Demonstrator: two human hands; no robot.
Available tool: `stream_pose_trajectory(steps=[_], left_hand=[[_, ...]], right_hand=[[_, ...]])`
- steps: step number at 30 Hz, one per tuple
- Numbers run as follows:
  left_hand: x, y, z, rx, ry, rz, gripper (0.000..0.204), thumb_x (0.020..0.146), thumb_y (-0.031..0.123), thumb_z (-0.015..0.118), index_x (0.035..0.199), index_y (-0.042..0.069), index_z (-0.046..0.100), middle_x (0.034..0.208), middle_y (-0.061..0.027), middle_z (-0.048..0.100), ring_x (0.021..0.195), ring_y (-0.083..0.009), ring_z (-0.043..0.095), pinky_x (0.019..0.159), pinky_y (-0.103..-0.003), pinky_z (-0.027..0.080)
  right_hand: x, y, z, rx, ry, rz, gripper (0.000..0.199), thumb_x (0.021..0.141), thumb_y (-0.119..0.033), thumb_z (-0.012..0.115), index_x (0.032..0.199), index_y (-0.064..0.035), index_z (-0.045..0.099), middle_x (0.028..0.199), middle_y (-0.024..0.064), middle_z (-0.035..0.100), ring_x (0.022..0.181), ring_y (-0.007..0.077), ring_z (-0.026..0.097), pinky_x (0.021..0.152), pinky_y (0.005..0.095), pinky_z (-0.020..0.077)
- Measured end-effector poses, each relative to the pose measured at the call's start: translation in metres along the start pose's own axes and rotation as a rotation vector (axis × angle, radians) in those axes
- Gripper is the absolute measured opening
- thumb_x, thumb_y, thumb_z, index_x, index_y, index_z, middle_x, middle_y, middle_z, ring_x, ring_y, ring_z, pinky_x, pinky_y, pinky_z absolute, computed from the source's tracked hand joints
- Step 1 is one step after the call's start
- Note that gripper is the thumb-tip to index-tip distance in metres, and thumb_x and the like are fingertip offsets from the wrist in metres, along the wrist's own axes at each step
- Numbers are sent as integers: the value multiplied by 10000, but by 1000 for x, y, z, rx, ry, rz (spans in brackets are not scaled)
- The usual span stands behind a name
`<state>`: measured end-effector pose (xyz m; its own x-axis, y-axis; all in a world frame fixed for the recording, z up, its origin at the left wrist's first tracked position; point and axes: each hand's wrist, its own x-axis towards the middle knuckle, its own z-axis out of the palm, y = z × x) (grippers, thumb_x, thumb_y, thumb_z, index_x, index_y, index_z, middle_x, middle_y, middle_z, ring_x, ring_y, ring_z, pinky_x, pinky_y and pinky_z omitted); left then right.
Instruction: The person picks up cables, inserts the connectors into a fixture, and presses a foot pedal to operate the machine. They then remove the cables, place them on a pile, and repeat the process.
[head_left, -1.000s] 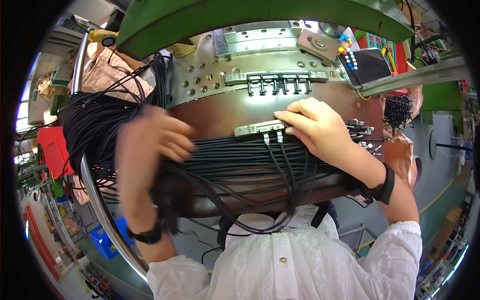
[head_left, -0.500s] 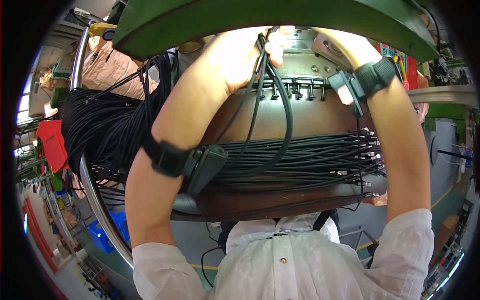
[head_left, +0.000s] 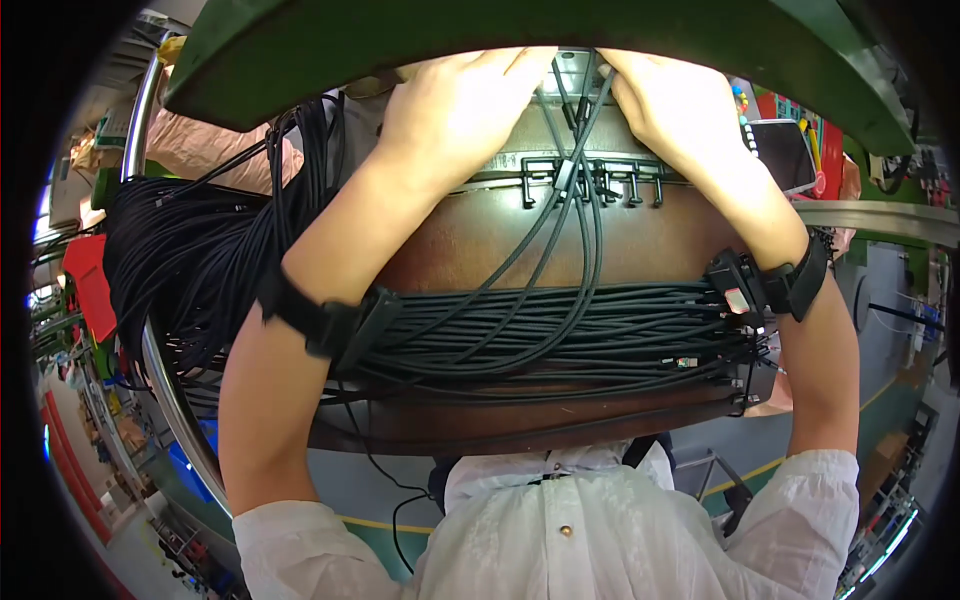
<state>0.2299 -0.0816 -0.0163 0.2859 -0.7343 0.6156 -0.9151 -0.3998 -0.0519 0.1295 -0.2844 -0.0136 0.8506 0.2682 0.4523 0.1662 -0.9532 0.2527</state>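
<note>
My left hand [head_left: 465, 110] and my right hand [head_left: 665, 105] reach under a green machine beam [head_left: 540, 25], one on each side of a bright metal fixture [head_left: 572, 78]. Their fingers are closed together, with the tips partly hidden by the beam. Several black cables [head_left: 590, 240] rise between the hands, cross over one another, and run up to the fingertips of both. Below the fixture, a row of small black clamp pins [head_left: 632, 190] lines the metal edge; the cables pass in front of it. Black straps with small devices sit on both forearms.
A thick bundle of black cables [head_left: 560, 335] with metal plugs lies across the brown work surface [head_left: 450, 245]. More cables [head_left: 190, 250] hang over a chrome rail [head_left: 165, 375] at left. A dark phone-like slab [head_left: 783, 155] and red bins stand at right.
My right hand and wrist have come inward, and the cables now stand crossed between my hands instead of hanging from my left one. The view has shifted slightly.
</note>
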Motion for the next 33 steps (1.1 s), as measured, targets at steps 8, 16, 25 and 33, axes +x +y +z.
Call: stream_pose_trajectory(steps=[8,16,25,33], left_hand=[[-1,2,18,-72,72,104,219,791,127,571,998,87,629,856,-94,642,744,-236,633,607,-318,522],[-1,-2,19,-87,-87,-86,321,772,203,647,1071,90,615,867,-116,648,748,-271,631,660,-343,510],[-6,-18,16,-3,-4,-86,384,770,465,628,975,141,640,797,-72,639,628,-239,616,522,-339,510],[-5,-22,17,119,52,-29,332,783,412,634,925,114,663,744,-53,640,632,-232,607,559,-322,489]], right_hand=[[-6,9,9,33,101,23,296,781,-221,627,1055,-112,604,835,114,628,762,275,613,680,356,490],[-4,20,9,320,-114,383,373,767,-392,663,996,-98,649,740,103,633,665,219,614,631,349,490],[-6,24,13,364,-198,505,456,773,-503,629,944,-83,674,609,57,611,543,201,582,594,325,478],[-2,14,5,353,-140,409,489,779,-533,608,898,-65,680,586,65,608,539,203,584,570,327,468]])
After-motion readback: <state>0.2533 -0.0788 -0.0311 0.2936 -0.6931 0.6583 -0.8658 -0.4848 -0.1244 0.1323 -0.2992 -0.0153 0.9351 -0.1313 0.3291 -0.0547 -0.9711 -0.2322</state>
